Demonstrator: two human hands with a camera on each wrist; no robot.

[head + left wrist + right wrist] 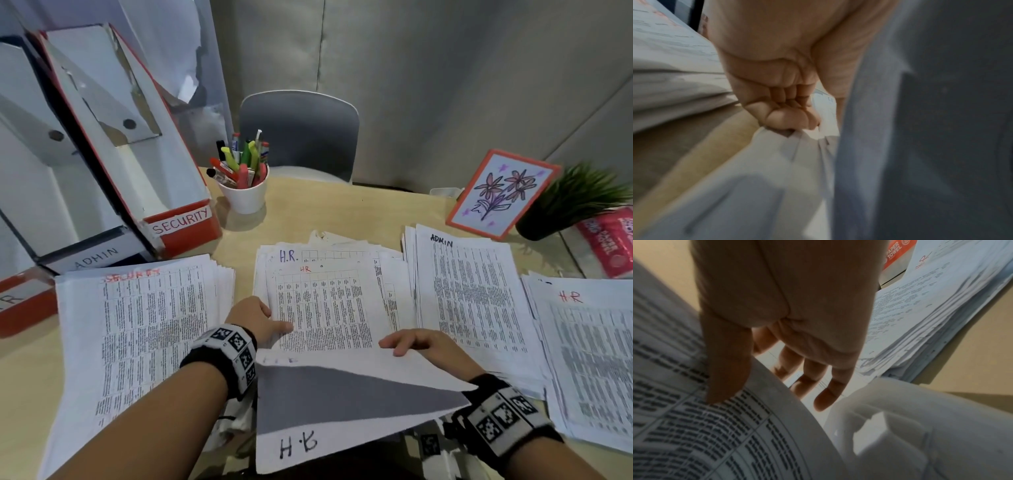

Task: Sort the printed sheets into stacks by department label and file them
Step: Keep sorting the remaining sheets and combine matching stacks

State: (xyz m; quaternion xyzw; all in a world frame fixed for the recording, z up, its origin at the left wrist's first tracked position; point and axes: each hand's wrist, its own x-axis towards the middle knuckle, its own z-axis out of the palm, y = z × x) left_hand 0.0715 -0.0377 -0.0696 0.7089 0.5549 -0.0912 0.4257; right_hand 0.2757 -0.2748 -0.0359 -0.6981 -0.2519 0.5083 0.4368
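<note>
Both hands work the H.R. stack [325,301] at the middle of the desk's [359,209] near edge — the left hand [255,320] has its fingers curled under the stack's left side, thumb lying on the top page, while the right hand [416,342] pinches a folded-back sheet [342,404], thumb on its printed face and fingers loosely spread behind it. Left of this stack lies the SECURITY stack [137,329]; right of it the ADMIN stack [469,291], then another H.R. pile [589,349] at the desk's right edge. Labelled file boxes [137,178] stand at the far-left corner.
</note>
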